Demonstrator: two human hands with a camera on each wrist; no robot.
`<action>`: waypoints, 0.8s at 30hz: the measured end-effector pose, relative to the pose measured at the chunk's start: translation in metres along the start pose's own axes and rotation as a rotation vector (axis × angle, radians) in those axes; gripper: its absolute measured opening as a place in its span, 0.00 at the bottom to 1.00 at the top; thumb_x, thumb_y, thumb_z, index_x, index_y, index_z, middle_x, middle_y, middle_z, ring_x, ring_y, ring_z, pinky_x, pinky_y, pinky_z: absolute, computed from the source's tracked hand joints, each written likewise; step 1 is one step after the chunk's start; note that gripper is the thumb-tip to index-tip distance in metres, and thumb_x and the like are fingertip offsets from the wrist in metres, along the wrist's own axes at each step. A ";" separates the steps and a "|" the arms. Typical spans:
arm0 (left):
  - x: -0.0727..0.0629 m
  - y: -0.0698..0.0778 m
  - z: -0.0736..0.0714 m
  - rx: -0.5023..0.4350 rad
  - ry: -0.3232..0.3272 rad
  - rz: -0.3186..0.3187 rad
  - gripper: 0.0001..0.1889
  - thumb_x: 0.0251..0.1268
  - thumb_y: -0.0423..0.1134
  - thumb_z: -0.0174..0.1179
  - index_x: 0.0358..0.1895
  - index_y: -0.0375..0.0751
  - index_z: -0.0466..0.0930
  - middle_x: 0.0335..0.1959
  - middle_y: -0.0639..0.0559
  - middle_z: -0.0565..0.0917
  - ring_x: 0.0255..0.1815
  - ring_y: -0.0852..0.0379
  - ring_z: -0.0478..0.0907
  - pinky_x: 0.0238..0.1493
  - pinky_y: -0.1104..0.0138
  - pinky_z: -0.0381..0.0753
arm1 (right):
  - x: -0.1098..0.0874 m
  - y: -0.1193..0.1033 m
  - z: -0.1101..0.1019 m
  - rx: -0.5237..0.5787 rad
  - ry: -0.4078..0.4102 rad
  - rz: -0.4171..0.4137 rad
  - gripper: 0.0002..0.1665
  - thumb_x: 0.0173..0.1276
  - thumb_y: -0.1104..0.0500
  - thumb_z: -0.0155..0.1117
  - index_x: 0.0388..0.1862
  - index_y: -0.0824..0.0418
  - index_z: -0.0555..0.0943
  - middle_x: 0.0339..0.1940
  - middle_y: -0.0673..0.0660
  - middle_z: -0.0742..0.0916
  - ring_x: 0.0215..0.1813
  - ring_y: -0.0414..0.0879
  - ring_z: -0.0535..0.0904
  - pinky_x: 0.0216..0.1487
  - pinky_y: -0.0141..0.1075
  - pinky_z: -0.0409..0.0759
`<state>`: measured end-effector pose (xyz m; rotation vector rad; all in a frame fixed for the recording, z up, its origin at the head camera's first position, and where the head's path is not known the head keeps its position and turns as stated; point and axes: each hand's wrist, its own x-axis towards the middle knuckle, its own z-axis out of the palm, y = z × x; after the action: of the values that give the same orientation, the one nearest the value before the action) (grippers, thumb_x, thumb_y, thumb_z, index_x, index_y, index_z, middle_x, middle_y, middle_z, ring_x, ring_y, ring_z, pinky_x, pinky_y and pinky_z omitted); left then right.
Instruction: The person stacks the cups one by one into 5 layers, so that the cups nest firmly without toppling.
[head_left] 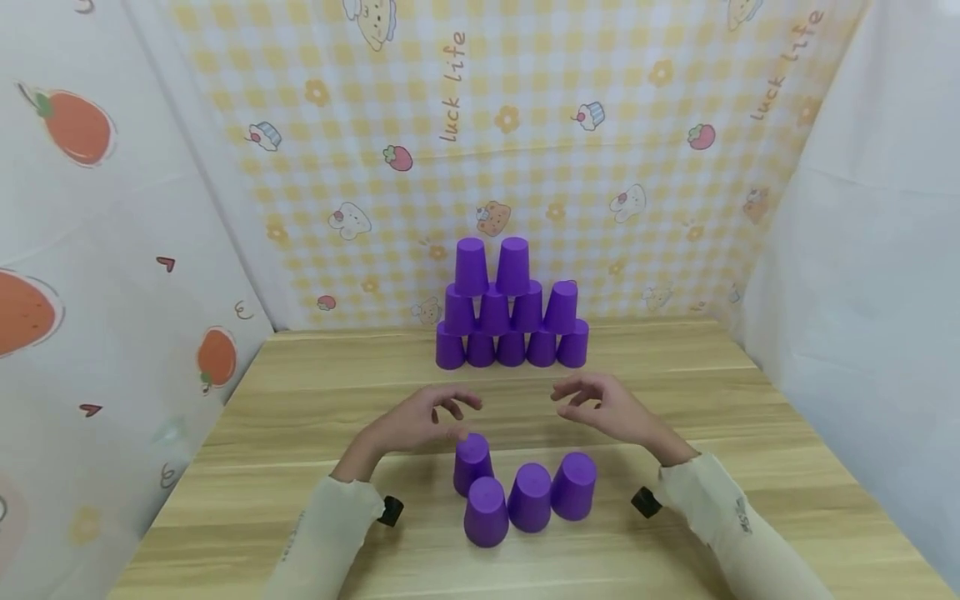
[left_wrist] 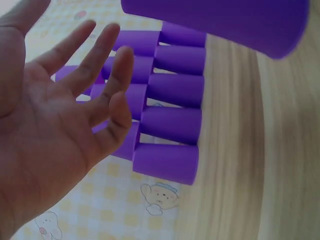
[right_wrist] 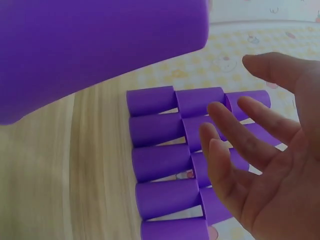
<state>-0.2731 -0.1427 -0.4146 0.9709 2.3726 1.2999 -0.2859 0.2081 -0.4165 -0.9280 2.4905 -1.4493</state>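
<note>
Upside-down purple plastic cups form a stacked pyramid (head_left: 495, 312) at the back of the table. Its bottom and middle rows hold several cups each, with two cups on top, the left top cup (head_left: 472, 268) and the right top cup (head_left: 513, 268). Empty, with loosely bent fingers, my left hand (head_left: 420, 419) hovers in front of the pyramid's left side. Its thumb overlaps the rim of a loose cup (head_left: 472, 468); whether they touch I cannot tell. My right hand (head_left: 611, 411) hangs at the right, fingers spread and holding nothing. Its nearest loose cup (head_left: 574, 487) stands below it.
Two more inverted cups, the front cup (head_left: 486, 515) and the middle cup (head_left: 530, 500), stand between the forearms. The wooden table (head_left: 285, 433) meets a checked cloth backdrop (head_left: 337, 275) behind the pyramid. White cloth walls rise on both sides.
</note>
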 end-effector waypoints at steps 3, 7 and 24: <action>-0.003 -0.004 -0.001 -0.003 -0.051 -0.025 0.30 0.58 0.45 0.72 0.64 0.48 0.75 0.61 0.53 0.78 0.57 0.42 0.75 0.51 0.48 0.76 | -0.007 0.003 -0.003 0.030 -0.060 -0.030 0.20 0.68 0.62 0.67 0.58 0.63 0.80 0.52 0.62 0.86 0.47 0.49 0.84 0.41 0.39 0.84; -0.005 -0.009 -0.001 -0.015 -0.097 -0.035 0.34 0.52 0.41 0.76 0.65 0.44 0.74 0.61 0.51 0.78 0.53 0.44 0.75 0.50 0.50 0.78 | -0.019 0.007 -0.009 0.078 -0.176 -0.068 0.21 0.66 0.65 0.68 0.58 0.64 0.79 0.53 0.63 0.86 0.48 0.54 0.83 0.35 0.39 0.84; 0.002 -0.020 0.010 0.112 -0.169 -0.048 0.27 0.55 0.44 0.75 0.59 0.49 0.79 0.53 0.62 0.81 0.50 0.51 0.76 0.52 0.59 0.76 | -0.039 0.025 -0.001 0.172 -0.386 -0.100 0.32 0.56 0.65 0.76 0.61 0.64 0.78 0.57 0.64 0.83 0.54 0.48 0.81 0.34 0.40 0.84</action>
<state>-0.2784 -0.1423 -0.4364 1.0051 2.3436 1.0347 -0.2660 0.2397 -0.4444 -1.1819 2.0381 -1.3330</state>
